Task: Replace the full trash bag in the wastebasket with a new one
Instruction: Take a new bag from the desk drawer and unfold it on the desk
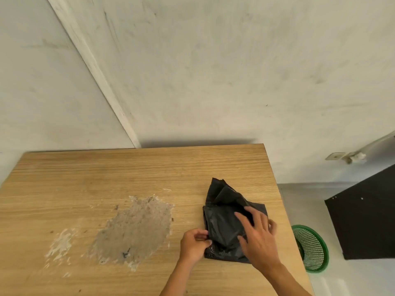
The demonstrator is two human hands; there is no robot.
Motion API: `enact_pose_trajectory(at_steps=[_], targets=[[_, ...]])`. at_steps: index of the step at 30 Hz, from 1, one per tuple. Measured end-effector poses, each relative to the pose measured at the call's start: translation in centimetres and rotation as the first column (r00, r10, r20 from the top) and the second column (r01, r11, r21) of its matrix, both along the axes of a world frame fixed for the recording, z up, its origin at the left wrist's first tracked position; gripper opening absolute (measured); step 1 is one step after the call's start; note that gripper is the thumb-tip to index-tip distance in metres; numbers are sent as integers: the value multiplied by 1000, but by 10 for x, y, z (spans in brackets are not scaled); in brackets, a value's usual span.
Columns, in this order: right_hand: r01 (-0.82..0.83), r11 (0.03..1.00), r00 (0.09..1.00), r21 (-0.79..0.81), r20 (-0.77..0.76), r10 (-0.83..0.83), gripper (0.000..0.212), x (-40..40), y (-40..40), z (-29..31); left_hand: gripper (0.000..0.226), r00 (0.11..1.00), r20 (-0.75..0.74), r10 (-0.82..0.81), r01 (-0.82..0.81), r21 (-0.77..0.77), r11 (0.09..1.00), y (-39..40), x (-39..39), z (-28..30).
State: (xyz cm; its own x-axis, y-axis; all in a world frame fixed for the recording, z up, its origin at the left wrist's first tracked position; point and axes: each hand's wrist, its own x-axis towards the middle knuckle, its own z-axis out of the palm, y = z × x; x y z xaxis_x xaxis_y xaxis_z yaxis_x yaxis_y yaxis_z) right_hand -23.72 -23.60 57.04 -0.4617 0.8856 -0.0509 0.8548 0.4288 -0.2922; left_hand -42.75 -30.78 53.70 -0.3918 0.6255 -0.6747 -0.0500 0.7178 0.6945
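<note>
Head cam: left hand [193, 244] pinches folded black bag [224, 227] edge, right hand [257, 238] flat on it w/ straight fingers.

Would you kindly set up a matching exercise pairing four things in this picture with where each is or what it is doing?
Things:
1. black trash bag
2. green wastebasket
3. left hand
4. right hand

Descriptions:
A. stands on the floor, right of the table
B. pinches the bag's left edge
C. lies folded on the tabletop
D. rests spread on top of the bag

Pairs: 1-C, 2-A, 3-B, 4-D
</note>
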Motion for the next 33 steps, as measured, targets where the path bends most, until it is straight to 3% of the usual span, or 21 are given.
enact_pose_trajectory(at_steps=[1, 3, 4, 6, 7, 10, 12, 20, 25, 26, 28, 30, 31, 33], targets=[[-92, 994, 995, 60, -21, 93, 80, -8, 2, 2, 24, 1000, -8, 1, -1, 1, 1000, 1, 2, 2], [-164, 986, 985, 1, -49, 164, 84, -25, 13, 9, 24, 1000, -7, 5, -5, 22, 1000, -1, 7, 7], [-177, 974, 984, -139, -54, 171, 91, -31, 19, 11, 25, 1000, -6, 10, -9, 36, 999, -2, 9, 11], [-211, 863, 973, -459, -16, 230, 105, -39, 27, 9, 29, 1000, -9, 14, -14, 58, 998, -6, 12, 18], [-232, 819, 964, -524, -10, 267, 98, -41, 30, 8, 30, 1000, -4, 16, -16, 67, 998, -8, 13, 21], [-300, 816, 948, -494, -61, 312, 40, -41, 40, 14, 33, 1000, -13, -7, 8, 95, 995, -19, 9, 28], [-340, 793, 934, -505, -84, 347, 19, -38, 53, 30, 32, 999, -32, -14, 17, 104, 994, -29, 4, 27], [-350, 839, 926, -417, -287, 244, 3, -27, 117, 145, 44, 971, -239, -10, 58, 197, 979, -32, -25, 44], [-304, 875, 877, -378, -469, 102, 13, -27, 130, 209, 33, 897, -436, 71, 82, 322, 943, 7, -38, 92], [-310, 878, 864, -364, -493, 101, 16, -28, 132, 221, 33, 852, -519, 77, 130, 351, 927, 17, -38, 104], [-351, 875, 839, -333, -528, 135, 17, -29, 133, 249, 55, 743, -659, 118, 266, 452, 851, 35, -34, 143], [-424, 859, 813, -286, -539, 221, 15, -32, 132, 283, 78, 725, -674, 140, 427, 600, 677, 59, -29, 195], [-456, 852, 804, -256, -529, 271, 13, -34, 131, 300, 87, 733, -674, 91, 502, 628, 595, 71, -28, 227], [-486, 851, 790, -199, -516, 331, 11, -37, 131, 332, 89, 732, -660, -169, 638, 577, 510, 96, -32, 280]])
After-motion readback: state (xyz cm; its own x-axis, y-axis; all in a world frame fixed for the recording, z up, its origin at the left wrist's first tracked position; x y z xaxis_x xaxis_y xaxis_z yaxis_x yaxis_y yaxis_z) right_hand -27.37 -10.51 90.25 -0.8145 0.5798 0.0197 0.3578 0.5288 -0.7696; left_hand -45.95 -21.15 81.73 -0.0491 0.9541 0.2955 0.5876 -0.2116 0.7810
